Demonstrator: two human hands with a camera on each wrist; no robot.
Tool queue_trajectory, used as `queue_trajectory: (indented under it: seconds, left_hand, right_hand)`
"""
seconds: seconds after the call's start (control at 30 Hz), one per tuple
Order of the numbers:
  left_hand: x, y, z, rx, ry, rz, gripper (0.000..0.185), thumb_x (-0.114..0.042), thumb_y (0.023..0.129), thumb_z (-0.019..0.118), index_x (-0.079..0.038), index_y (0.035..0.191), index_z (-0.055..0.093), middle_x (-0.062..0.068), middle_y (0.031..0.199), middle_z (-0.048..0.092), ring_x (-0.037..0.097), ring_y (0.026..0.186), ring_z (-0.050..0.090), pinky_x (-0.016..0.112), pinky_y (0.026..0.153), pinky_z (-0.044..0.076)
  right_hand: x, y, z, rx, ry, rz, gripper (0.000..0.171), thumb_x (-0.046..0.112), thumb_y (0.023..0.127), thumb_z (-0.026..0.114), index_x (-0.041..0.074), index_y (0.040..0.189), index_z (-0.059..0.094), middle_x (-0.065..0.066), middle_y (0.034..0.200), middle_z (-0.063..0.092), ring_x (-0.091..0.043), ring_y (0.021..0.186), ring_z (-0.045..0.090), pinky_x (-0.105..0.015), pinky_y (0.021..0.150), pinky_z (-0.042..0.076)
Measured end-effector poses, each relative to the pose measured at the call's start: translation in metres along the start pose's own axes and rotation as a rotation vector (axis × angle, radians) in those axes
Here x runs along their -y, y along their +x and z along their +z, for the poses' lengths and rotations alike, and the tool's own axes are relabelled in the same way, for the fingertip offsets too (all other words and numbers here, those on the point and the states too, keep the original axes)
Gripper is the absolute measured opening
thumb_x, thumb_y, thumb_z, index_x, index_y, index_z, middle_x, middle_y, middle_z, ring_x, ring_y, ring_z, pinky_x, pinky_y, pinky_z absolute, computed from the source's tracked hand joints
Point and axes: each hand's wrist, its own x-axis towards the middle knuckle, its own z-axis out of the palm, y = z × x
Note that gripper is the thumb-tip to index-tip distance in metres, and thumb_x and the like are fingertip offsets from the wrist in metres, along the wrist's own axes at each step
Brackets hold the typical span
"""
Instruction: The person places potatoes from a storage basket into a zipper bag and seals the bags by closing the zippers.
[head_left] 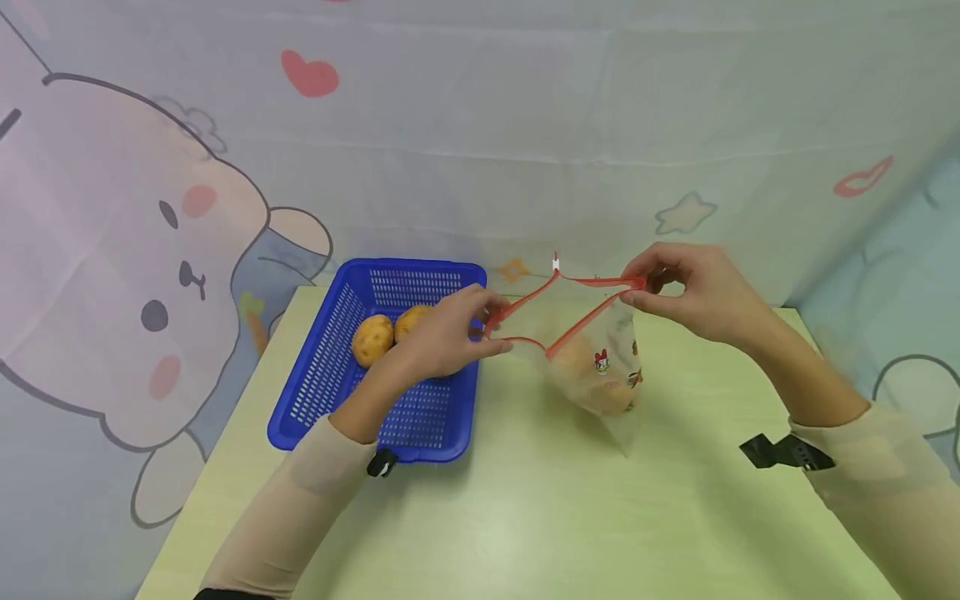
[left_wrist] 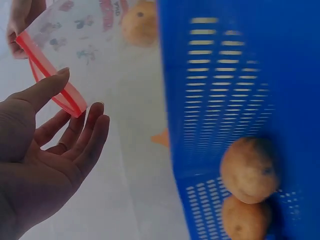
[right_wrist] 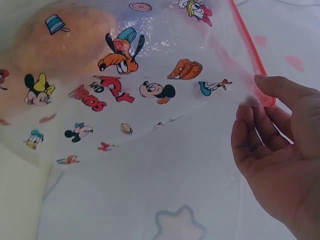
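A clear zip bag (head_left: 600, 367) printed with cartoon figures, with a red zip rim (head_left: 570, 308), hangs over the green table (head_left: 525, 517) with potatoes inside. My left hand (head_left: 450, 333) pinches the rim's left end between thumb and fingers (left_wrist: 75, 102). At the rim's right end my right hand (head_left: 690, 292) pinches the corner (right_wrist: 262, 97). The bag's mouth is stretched open between both hands. Its printed side (right_wrist: 125, 90) fills the right wrist view, a potato (right_wrist: 65, 45) showing through. Two potatoes (head_left: 372, 339) (head_left: 411, 321) lie in the blue basket (head_left: 322, 375).
The blue slotted basket (left_wrist: 235, 75) stands on the table's left side, just behind my left hand. A cartoon-printed cloth (head_left: 150, 250) hangs behind and around the table. Black wrist straps (head_left: 783, 452) show on both sleeves.
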Motion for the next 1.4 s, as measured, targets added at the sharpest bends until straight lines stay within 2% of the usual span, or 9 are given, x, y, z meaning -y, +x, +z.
queue_trajectory:
  seconds: [0.13, 0.33, 0.43, 0.6, 0.8, 0.93, 1.03, 1.2, 1.4]
  left_hand:
    - [0.015, -0.01, 0.006, 0.015, 0.015, -0.04, 0.052, -0.025, 0.095, 0.083, -0.004, 0.139, 0.062, 0.008, 0.12, 0.062, 0.024, 0.115, 0.064, 0.038, 0.093, 0.061]
    - [0.036, -0.02, 0.013, 0.006, -0.066, -0.086, 0.048, -0.017, 0.095, 0.083, -0.003, 0.137, 0.063, 0.012, 0.122, 0.065, 0.025, 0.111, 0.066, 0.033, 0.089, 0.062]
    - [0.043, -0.023, 0.016, 0.015, -0.092, -0.086, 0.05, -0.017, 0.095, 0.083, -0.004, 0.138, 0.062, 0.013, 0.125, 0.065, 0.025, 0.112, 0.066, 0.032, 0.089, 0.062]
    - [0.051, -0.033, 0.012, 0.036, -0.092, -0.107, 0.066, -0.025, 0.091, 0.087, -0.007, 0.146, 0.056, 0.01, 0.136, 0.061, 0.028, 0.125, 0.061, 0.041, 0.1, 0.058]
    - [0.063, -0.044, 0.003, -0.014, -0.015, -0.149, 0.076, -0.028, 0.09, 0.088, -0.005, 0.152, 0.052, 0.013, 0.151, 0.053, 0.036, 0.142, 0.049, 0.054, 0.114, 0.047]
    - [0.078, -0.046, 0.011, -0.086, 0.093, -0.155, 0.081, -0.03, 0.087, 0.09, 0.001, 0.151, 0.051, 0.022, 0.158, 0.046, 0.041, 0.148, 0.041, 0.058, 0.119, 0.039]
    - [0.091, -0.048, 0.02, -0.138, 0.135, -0.197, 0.083, -0.03, 0.086, 0.09, 0.004, 0.15, 0.05, 0.026, 0.158, 0.043, 0.043, 0.149, 0.039, 0.059, 0.12, 0.038]
    - [0.104, -0.05, 0.03, -0.17, 0.107, -0.296, 0.085, -0.027, 0.086, 0.091, 0.002, 0.153, 0.048, 0.025, 0.156, 0.044, 0.043, 0.142, 0.046, 0.059, 0.113, 0.044]
    - [0.111, -0.048, 0.035, -0.145, 0.14, -0.354, 0.084, -0.024, 0.088, 0.089, 0.0, 0.157, 0.046, 0.026, 0.151, 0.048, 0.043, 0.134, 0.054, 0.058, 0.11, 0.047]
  right_hand:
    - [0.006, 0.006, 0.016, 0.028, 0.003, -0.007, 0.015, 0.006, 0.09, 0.085, 0.014, 0.101, 0.078, 0.005, 0.091, 0.072, -0.013, 0.081, 0.066, -0.02, 0.077, 0.055]
    - [0.012, 0.019, 0.037, 0.071, -0.045, -0.016, 0.013, 0.007, 0.09, 0.084, 0.013, 0.098, 0.076, 0.004, 0.088, 0.07, -0.014, 0.08, 0.064, -0.024, 0.075, 0.055]
    - [0.013, 0.022, 0.043, 0.081, -0.056, -0.026, 0.013, 0.007, 0.09, 0.085, 0.011, 0.098, 0.076, 0.003, 0.088, 0.07, -0.014, 0.08, 0.063, -0.025, 0.073, 0.055]
    - [0.014, 0.024, 0.048, 0.081, -0.056, -0.044, 0.013, 0.006, 0.089, 0.085, 0.011, 0.096, 0.076, 0.004, 0.088, 0.071, -0.014, 0.08, 0.064, -0.028, 0.073, 0.057]
    - [0.016, 0.026, 0.051, 0.089, -0.062, -0.061, 0.013, 0.005, 0.089, 0.085, 0.01, 0.097, 0.075, 0.003, 0.09, 0.071, -0.014, 0.08, 0.065, -0.033, 0.074, 0.058]
    - [0.015, 0.025, 0.053, 0.084, -0.059, -0.066, 0.013, 0.005, 0.089, 0.084, 0.01, 0.097, 0.075, 0.004, 0.089, 0.071, -0.013, 0.08, 0.065, -0.032, 0.074, 0.058]
    - [0.015, 0.026, 0.056, 0.087, -0.053, -0.07, 0.012, 0.005, 0.09, 0.084, 0.01, 0.097, 0.075, 0.004, 0.089, 0.071, -0.013, 0.08, 0.065, -0.032, 0.074, 0.059]
    - [0.014, 0.027, 0.061, 0.092, -0.045, -0.091, 0.014, 0.004, 0.089, 0.084, 0.01, 0.097, 0.075, 0.004, 0.089, 0.071, -0.013, 0.079, 0.065, -0.037, 0.074, 0.06]
    - [0.014, 0.026, 0.061, 0.09, -0.043, -0.09, 0.013, 0.004, 0.09, 0.084, 0.01, 0.099, 0.075, 0.005, 0.091, 0.072, -0.013, 0.08, 0.065, -0.035, 0.075, 0.06]
